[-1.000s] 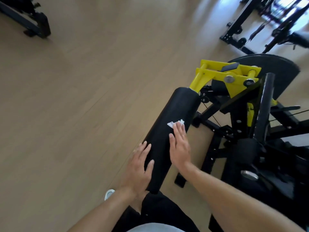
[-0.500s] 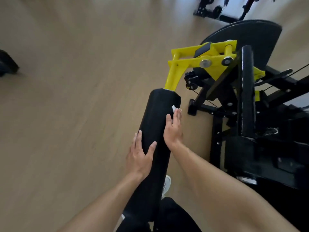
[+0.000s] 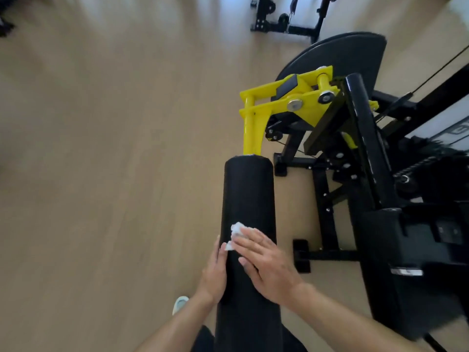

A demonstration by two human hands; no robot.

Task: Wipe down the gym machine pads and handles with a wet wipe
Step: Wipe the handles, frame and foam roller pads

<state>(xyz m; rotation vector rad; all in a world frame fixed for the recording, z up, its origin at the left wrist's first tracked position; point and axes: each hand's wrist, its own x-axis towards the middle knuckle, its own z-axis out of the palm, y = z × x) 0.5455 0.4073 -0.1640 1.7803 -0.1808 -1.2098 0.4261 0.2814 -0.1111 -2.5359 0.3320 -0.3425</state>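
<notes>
The person stands over a long black roller pad (image 3: 247, 199) that runs away from them toward a yellow arm (image 3: 256, 115) of the machine. The right hand (image 3: 264, 262) lies flat on top of the pad, fingers spread, pressing a crumpled white wipe (image 3: 234, 233) against the foam; the wipe pokes out just past the fingertips and toward the left hand. It is pinned under the palm and fingers, not pinched in a fist. The left hand (image 3: 215, 273) rests open along the near left flank of the pad, fingers straight, steadying it and gripping nothing.

This looks like the pad-wiping step, partway through. The stretch of pad beyond the right hand, up to the yellow arm, and the underside away from both hands can't be judged clean or not from here (black foam shows no wet track in this blur).

The next move, I'd say, calls for keeping the flat pressure and sweeping the wipe along and around the roller, with the left hand bracing so the pad does not turn or swing. Handles come later: a thick black bar (image 3: 365, 138) stands well off to the right of the right hand, untouched. A pale shoe (image 3: 180, 303) shows on the wooden floor (image 3: 101, 174) just below the left wrist.
</notes>
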